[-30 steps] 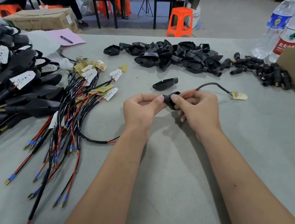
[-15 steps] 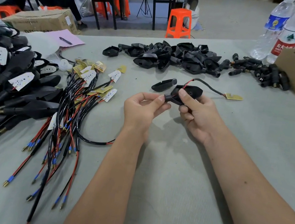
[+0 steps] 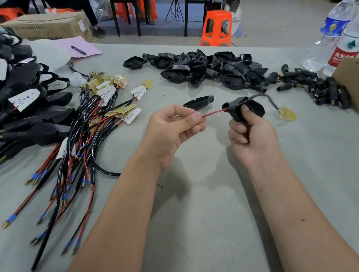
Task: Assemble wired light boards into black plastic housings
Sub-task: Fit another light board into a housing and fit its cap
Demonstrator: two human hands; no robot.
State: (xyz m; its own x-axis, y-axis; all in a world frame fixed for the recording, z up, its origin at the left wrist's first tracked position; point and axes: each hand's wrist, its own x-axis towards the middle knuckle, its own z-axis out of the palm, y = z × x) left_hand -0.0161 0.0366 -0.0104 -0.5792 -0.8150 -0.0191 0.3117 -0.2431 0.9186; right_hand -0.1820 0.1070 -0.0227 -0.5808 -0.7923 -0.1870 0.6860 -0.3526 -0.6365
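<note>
- While right hand (image 3: 249, 136) grips housing (image 3: 242, 109), left hand (image 3: 173, 125) pinches red wire (image 3: 213, 113) threaded through; board (image 3: 287, 113) not seated.
- Finished pile (image 3: 2, 90) left; loose boards (image 3: 118, 94), housings (image 3: 209, 69) remain.

- The right hand (image 3: 251, 136) gripped a black housing (image 3: 244, 110) above the grey table (image 3: 208, 213).
- The left hand (image 3: 172, 129) pinched a red wire (image 3: 213, 112) emerging from the housing's neck.
- A gold light board (image 3: 287, 113) trailed behind — on its black cable.
</note>
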